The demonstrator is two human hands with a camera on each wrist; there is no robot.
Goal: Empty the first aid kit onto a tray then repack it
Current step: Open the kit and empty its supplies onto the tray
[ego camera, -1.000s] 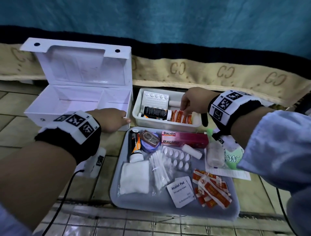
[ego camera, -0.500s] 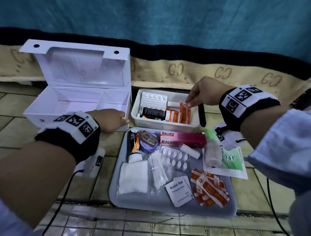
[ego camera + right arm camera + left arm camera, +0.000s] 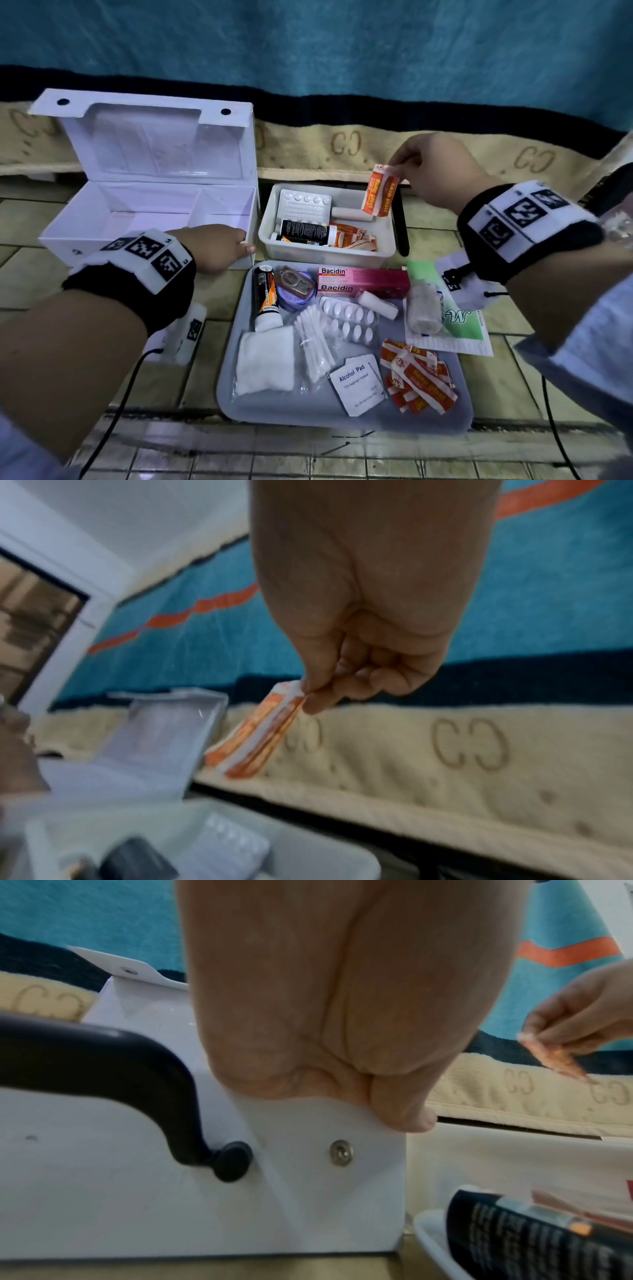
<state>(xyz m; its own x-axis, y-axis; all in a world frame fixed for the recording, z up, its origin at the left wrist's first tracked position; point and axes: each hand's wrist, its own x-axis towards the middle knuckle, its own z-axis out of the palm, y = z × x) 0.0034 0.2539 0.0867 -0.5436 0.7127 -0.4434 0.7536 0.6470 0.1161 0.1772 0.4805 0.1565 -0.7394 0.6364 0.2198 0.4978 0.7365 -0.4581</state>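
The white first aid kit (image 3: 147, 212) stands open at the left, its compartments bare. My left hand (image 3: 239, 243) grips its front right corner, fingers curled over the rim (image 3: 394, 1112). Right of it sits a white insert bin (image 3: 329, 255) with a blister pack, a black tube, a white roll and orange plasters. My right hand (image 3: 397, 168) pinches a few orange plaster strips (image 3: 380, 190) by their top end (image 3: 308, 699) in the air above the bin's far right corner; the strips (image 3: 260, 737) hang down. The grey tray (image 3: 342, 413) lies in front.
On the tray lie a pink Bacidin box (image 3: 363, 281), a tube (image 3: 265, 298), gauze (image 3: 265, 359), cotton swabs (image 3: 313, 342), an alcohol pad (image 3: 358, 383) and a heap of plasters (image 3: 418, 377). A bandage roll (image 3: 423, 308) rests on a leaflet at its right edge. A blanket edge (image 3: 445, 150) runs behind.
My right hand has lifted the plaster strips out of the insert bin, rising up and to the right. The left hand has stayed on the kit's corner.
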